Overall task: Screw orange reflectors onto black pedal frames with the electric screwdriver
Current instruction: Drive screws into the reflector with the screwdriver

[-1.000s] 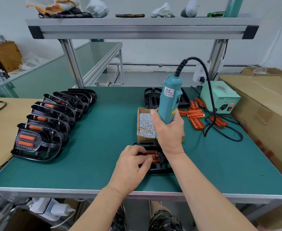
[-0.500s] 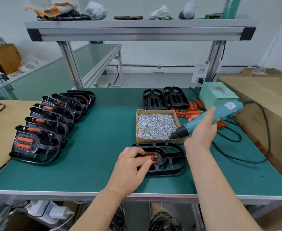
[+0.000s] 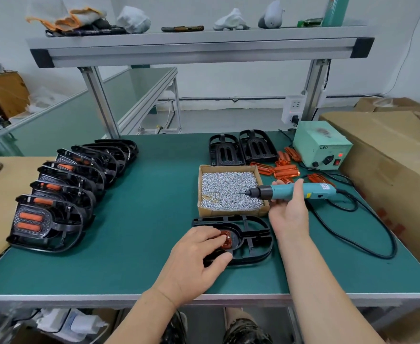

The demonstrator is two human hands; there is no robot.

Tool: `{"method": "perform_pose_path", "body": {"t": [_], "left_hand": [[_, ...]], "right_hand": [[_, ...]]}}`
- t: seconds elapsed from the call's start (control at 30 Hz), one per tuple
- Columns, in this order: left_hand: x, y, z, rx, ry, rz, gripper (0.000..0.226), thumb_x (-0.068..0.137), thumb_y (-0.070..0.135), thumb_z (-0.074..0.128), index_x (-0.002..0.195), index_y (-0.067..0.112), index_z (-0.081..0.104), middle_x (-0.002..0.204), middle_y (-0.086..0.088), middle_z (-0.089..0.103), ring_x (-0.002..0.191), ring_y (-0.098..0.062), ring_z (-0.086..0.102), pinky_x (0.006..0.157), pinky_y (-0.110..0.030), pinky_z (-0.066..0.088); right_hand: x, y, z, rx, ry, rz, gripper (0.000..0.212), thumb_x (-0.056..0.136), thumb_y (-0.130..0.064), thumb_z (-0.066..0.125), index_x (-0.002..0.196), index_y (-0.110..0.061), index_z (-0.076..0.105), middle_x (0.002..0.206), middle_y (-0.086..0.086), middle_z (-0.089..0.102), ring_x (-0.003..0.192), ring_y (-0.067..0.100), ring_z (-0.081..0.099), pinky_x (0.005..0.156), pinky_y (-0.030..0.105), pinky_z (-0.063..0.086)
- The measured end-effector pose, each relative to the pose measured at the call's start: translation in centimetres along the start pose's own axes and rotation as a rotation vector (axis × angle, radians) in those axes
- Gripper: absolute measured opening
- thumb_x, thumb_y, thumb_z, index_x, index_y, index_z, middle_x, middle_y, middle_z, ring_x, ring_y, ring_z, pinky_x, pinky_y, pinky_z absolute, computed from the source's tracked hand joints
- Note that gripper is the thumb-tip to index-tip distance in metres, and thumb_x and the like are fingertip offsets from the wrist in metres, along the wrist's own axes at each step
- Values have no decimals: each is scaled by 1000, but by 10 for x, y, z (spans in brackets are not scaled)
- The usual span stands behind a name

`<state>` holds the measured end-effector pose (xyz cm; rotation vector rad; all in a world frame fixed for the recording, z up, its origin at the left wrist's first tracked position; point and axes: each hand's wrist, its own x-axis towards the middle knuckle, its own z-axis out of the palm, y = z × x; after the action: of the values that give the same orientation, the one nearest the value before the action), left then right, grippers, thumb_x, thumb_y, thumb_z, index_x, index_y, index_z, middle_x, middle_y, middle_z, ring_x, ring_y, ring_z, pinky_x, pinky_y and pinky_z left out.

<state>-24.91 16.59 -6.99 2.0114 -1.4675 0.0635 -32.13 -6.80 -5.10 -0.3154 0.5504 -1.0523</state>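
Left hand [image 3: 199, 254] fingers flat, pressing reflector [image 3: 225, 240], likely light, brittle; steady by stiff pedal frame [image 3: 253, 240] rim. Right hand [image 3: 288, 209] grips screwdriver [image 3: 303, 191]; screw box [image 3: 230, 192] 12 o'clock.

The left hand [image 3: 199, 254] covers most of the reflector [image 3: 226, 240]; whether the screwdriver [image 3: 282, 191] bit carries a screw is too small to tell.
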Motion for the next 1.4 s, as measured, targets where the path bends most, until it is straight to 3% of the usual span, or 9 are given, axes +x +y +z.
{"method": "perform_pose_path", "body": {"t": [0.13,0.27,0.43,0.53,0.7,0.8,0.93,1.23,1.4], "left_hand": [[7,4,2,25,-65,57,46,97,48,46,135,26,60,137,14,56,134,-6,43,116,-22,26],[18,10,3,27,-125,85,44,98,43,48,137,24,58,137,11,57,131,-8,44,114,-28,30],[38,16,-5,11,109,92,28,94,38,54,105,22,74,100,11,71,99,-15,57,91,-38,44],[78,4,-19,119,198,-75,15,92,20,62,93,24,76,91,8,72,92,-22,56,83,-39,43],[133,-21,-26,508,-215,-266,18,92,32,59,101,38,73,102,9,70,105,-20,49,78,-33,31],[144,-23,-20,505,-365,-249,11,86,33,65,93,37,71,101,13,70,107,-17,52,83,-33,32],[150,-20,-18,477,-430,-207,12,85,23,65,82,34,65,95,14,69,99,-14,59,81,-31,29],[138,-23,-14,417,-218,-179,11,92,31,59,82,29,62,87,9,70,91,-17,59,84,-33,34],[130,-18,-19,73,-42,-255,10,88,9,57,83,17,62,78,4,65,80,-20,58,74,-32,48]], "right_hand": [[6,0,-3,23,-13,30,31,102,-35,59,119,-12,47,89,8,67,84,20,67,85,33,58],[9,0,-4,24,-22,52,24,101,-36,58,109,-14,51,89,7,67,84,19,68,81,33,59],[11,-1,-3,-1,-16,69,28,103,-36,56,117,-13,48,88,8,68,87,19,69,89,35,57],[11,-1,-4,-3,-20,79,27,103,-37,56,115,-13,49,89,7,69,89,19,69,92,35,56],[12,-1,-5,-5,-27,87,28,102,-37,56,116,-14,50,90,6,69,90,18,69,84,32,56],[12,-1,-5,-2,-26,92,29,102,-37,56,118,-13,50,91,6,69,90,18,69,81,31,56],[12,-1,-5,12,-22,89,25,101,-35,58,112,-14,52,85,6,71,89,19,69,83,33,56],[12,-1,-5,4,-21,92,32,102,-36,57,122,-13,49,88,7,70,90,19,69,87,33,55],[11,-2,-6,2,-28,95,30,102,-36,57,120,-14,49,93,7,69,92,19,68,80,31,55]]}}
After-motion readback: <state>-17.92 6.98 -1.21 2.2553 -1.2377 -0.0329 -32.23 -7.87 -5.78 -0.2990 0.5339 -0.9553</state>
